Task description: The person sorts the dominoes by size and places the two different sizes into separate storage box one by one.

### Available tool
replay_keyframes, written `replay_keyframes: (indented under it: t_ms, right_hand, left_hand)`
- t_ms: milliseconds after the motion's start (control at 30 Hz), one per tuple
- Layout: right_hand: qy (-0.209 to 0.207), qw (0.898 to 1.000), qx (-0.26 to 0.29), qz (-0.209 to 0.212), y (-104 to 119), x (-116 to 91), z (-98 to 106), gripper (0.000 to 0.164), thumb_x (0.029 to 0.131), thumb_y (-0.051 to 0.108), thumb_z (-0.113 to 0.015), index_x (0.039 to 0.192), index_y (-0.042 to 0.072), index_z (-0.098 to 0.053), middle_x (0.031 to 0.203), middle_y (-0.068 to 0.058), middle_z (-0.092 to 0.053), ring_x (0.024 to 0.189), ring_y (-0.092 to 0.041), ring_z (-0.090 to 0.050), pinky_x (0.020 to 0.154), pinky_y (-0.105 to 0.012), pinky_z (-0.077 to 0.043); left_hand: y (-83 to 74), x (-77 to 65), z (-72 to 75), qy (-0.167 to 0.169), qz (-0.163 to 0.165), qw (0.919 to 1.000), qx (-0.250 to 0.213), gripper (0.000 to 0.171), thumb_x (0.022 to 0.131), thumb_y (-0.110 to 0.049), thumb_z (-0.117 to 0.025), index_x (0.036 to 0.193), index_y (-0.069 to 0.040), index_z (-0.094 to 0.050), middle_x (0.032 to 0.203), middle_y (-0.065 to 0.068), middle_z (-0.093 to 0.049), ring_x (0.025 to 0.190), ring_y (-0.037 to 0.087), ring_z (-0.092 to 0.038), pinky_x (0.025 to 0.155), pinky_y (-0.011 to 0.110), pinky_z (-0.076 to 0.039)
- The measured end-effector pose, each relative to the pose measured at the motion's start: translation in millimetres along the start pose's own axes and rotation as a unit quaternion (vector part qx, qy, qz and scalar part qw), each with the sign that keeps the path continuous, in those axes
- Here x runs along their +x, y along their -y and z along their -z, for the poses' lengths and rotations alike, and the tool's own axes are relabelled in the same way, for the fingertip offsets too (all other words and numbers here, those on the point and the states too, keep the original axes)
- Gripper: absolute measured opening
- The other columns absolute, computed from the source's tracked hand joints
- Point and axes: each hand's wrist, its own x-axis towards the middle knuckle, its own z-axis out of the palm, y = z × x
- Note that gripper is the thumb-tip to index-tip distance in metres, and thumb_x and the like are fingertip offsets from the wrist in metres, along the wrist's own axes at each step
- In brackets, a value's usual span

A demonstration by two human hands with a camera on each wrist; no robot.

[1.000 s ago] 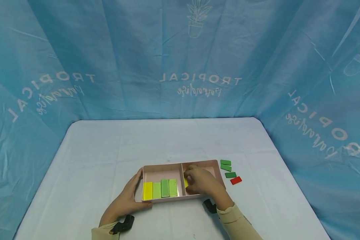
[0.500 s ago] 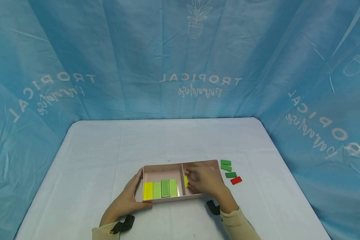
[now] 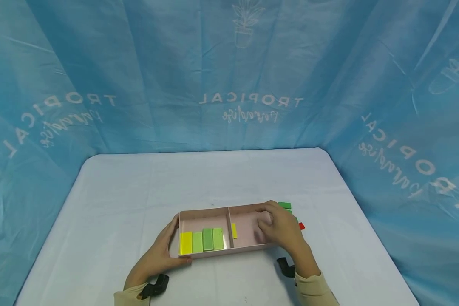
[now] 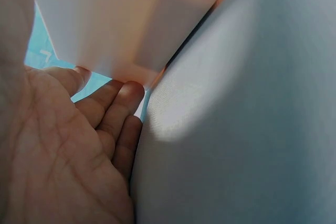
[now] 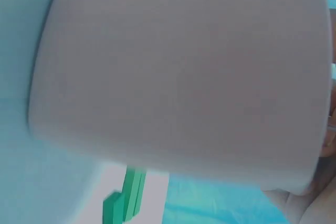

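Note:
In the head view, a shallow pink box (image 3: pixel 204 220) with a divider lies on the table. My left hand (image 3: pixel 160 250) grips its left end, thumb along the front wall; in the left wrist view the fingertips (image 4: pixel 132 94) meet the box's edge. The left compartment holds a yellow block (image 3: pixel 185 243) and a row of green blocks (image 3: pixel 208 239) along the front. A small yellow block (image 3: pixel 234 230) stands against the divider in the right compartment. Over that compartment's right end, my right hand (image 3: pixel 284 225) hovers, fingers loosely bent, nothing visible in them. The box's outer wall (image 5: pixel 178 77) fills the right wrist view.
Several green blocks (image 3: pixel 284 205) and a red block (image 3: pixel 301 226) lie just right of the box, partly behind my right hand. A white cloth (image 3: pixel 214 178) covers the table. Blue printed curtains (image 3: pixel 229 76) enclose the back and sides.
My right hand has drawn away from the yellow block by the divider and moved right, leaving the block in the right compartment. The left hand keeps its grip on the box.

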Motion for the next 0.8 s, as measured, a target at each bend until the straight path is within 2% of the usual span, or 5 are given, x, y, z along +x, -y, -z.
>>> replay_keyframes:
  t_ms: [100, 167, 400, 667, 800]
  right_hand:
    - [-0.015, 1.000, 0.005, -0.009, -4.4, -2.8, 5.8, 0.028, 0.083, 0.012, -0.077, 0.109, 0.020, -0.074, 0.111, 0.008, -0.070, 0.047, -0.002, -0.030, 0.041, -0.022, -0.031]
    - [-0.022, 1.000, 0.007, -0.014, -7.7, -4.7, 8.4, 0.029, 0.083, 0.011, -0.077, 0.110, 0.019, -0.074, 0.112, 0.007, -0.070, 0.046, -0.001, -0.026, 0.040, -0.022, -0.029]
    - [-0.061, 0.997, -0.015, -0.039, -21.7, -12.1, 11.8, 0.029, 0.082, 0.015, -0.079, 0.110, 0.016, -0.074, 0.114, 0.003, -0.070, 0.051, -0.004, -0.042, 0.043, -0.021, -0.037]
    - [-0.066, 0.987, -0.006, -0.144, -31.9, -26.8, 14.6, 0.042, 0.082, 0.031, -0.078, 0.120, 0.015, -0.071, 0.124, -0.004, -0.067, 0.050, -0.008, -0.045, 0.041, -0.027, -0.038]
    - [-0.078, 0.983, -0.004, -0.166, -37.3, -32.8, 16.4, 0.042, 0.084, 0.033, -0.078, 0.120, 0.012, -0.071, 0.126, -0.006, -0.067, 0.054, -0.014, -0.051, 0.043, -0.028, -0.039]
  left_hand:
    - [0.5, 0.3, -0.2, 0.000, -0.004, 1.0000, -0.002, 0.135, 0.065, -0.045, -0.093, 0.163, -0.010, -0.007, 0.166, 0.019, -0.020, 0.150, 0.045, -0.020, 0.116, 0.071, -0.019]
    - [0.5, 0.4, -0.4, 0.000, -0.005, 1.0000, -0.003, 0.135, 0.065, -0.045, -0.094, 0.163, -0.010, -0.006, 0.166, 0.019, -0.020, 0.150, 0.045, -0.020, 0.116, 0.071, -0.019]
    - [-2.3, -0.9, -0.9, -0.002, -0.005, 0.9999, -0.010, 0.135, 0.065, -0.042, -0.094, 0.163, -0.009, -0.008, 0.165, 0.021, -0.020, 0.150, 0.048, -0.020, 0.115, 0.072, -0.018]
    - [-2.9, -1.3, 0.1, 0.001, -0.001, 1.0000, -0.005, 0.135, 0.065, -0.044, -0.094, 0.163, -0.008, -0.007, 0.165, 0.020, -0.020, 0.150, 0.046, -0.019, 0.116, 0.071, -0.018]
    - [-1.9, -1.0, 0.4, -0.003, -0.008, 0.9999, -0.009, 0.135, 0.065, -0.044, -0.094, 0.163, -0.008, -0.007, 0.165, 0.020, -0.020, 0.150, 0.046, -0.019, 0.116, 0.071, -0.018]
